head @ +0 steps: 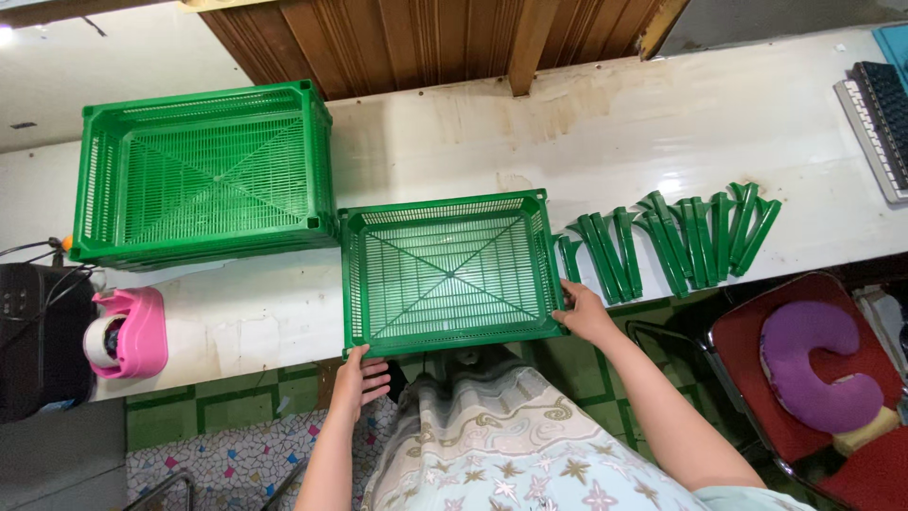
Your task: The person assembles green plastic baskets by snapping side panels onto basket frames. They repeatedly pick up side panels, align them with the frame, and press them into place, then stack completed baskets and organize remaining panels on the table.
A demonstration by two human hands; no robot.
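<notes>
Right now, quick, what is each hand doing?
Left hand: gripping the near left corner of the green basket.
Right hand: gripping the basket's near right corner.

Two bare forearms, with no sleeves, watch or rings visible, end in the left hand (359, 382) and the right hand (584, 313). Below them the person wears a pale grey-blue garment patterned with stars and curling swirls.
</notes>
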